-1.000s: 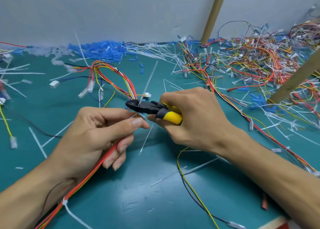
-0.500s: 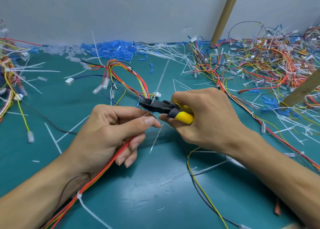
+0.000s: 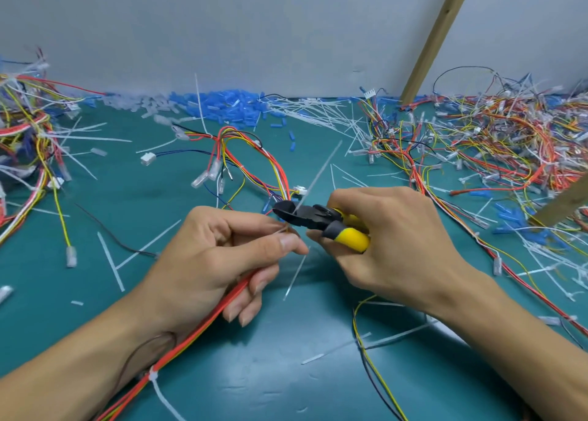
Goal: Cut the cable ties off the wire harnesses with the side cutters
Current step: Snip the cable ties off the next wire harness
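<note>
We judge the harness (image 3: 197, 328) limp and the tie (image 3: 318, 174) stiff. Our left hand (image 3: 206, 261) pinches the harness beside the tie; our right hand (image 3: 397, 245) clamps the cutters (image 3: 305, 217).

The left forearm (image 3: 79, 366) and the right forearm (image 3: 525, 334) were bare along all their visible length, uncovered right to the frame's lower edge. The left hand (image 3: 206, 261) and the right hand (image 3: 397, 245) were bare as well, slim and long-fingered, with smooth knuckles. The fingernails were short, trimmed close to the fingertips and of a plain natural finish. The broad left thumbnail (image 3: 287, 240) showed most plainly, with a faint pale sheen. A thin dark brown strand (image 3: 159, 333) curved in a narrow loop over the left wrist. Whether it was a worn cord or only a loose wire lying there could not be told.
</note>
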The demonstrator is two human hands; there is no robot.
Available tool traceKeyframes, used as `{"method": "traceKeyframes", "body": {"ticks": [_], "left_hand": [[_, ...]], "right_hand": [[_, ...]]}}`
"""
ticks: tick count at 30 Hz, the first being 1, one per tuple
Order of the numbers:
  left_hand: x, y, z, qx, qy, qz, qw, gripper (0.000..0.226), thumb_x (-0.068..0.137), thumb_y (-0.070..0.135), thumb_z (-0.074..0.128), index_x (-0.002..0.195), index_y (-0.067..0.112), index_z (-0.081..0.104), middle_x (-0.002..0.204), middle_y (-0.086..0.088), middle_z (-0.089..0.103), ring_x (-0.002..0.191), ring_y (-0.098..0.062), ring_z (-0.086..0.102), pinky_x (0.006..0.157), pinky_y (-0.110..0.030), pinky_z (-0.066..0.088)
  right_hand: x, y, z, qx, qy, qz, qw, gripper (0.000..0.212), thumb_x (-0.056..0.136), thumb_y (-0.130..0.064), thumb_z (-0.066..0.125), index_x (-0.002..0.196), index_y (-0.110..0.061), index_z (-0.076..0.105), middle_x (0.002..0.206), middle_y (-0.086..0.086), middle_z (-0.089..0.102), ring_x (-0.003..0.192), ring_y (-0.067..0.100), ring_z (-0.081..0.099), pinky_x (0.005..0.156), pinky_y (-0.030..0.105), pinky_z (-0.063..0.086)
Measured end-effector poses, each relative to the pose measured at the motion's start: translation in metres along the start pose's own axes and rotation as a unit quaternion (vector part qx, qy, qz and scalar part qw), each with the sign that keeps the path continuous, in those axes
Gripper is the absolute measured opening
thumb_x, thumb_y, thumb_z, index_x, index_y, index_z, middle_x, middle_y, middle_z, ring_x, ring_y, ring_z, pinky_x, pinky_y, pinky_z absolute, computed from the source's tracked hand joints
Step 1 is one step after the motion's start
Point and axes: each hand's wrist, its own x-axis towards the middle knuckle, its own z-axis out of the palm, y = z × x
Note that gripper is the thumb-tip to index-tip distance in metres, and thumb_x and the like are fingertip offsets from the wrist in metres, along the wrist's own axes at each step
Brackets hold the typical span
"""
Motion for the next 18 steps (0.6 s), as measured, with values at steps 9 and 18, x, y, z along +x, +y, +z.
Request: {"method": "traceKeyframes", "body": {"ticks": [9, 18], "left_hand": [[-0.0022, -0.0001, 0.0023, -0.006, -0.021, 0.004, 1.0, 0.021, 0.087, 0.017, 0.07, 0.09, -0.003, 0.076, 0.049, -0.009, 0.041, 0.026, -0.014, 0.032, 0.037, -0.022, 0.041], [-0.0011, -0.0007, 0.0023, -0.008, -0.029, 0.006, 1.0, 0.015, 0.088, 0.011, 0.072, 0.092, -0.002, 0.077, 0.05, -0.006, 0.042, 0.026, -0.013, 0.032, 0.036, -0.021, 0.04]], "right_hand": [[-0.0006, 0.0022, -0.0054, -0.016, -0.032, 0.016, 0.999, 0.021, 0.073, -0.032, 0.062, 0.068, -0.013, 0.056, 0.053, 0.008, 0.047, 0.059, 0.043, 0.041, 0.049, 0.045, 0.045], [-0.0003, 0.0002, -0.0045, 0.017, -0.033, 0.007, 0.999, 0.021, 0.074, -0.029, 0.061, 0.067, -0.013, 0.048, 0.053, 0.002, 0.038, 0.057, 0.037, 0.038, 0.048, 0.045, 0.041]]}}
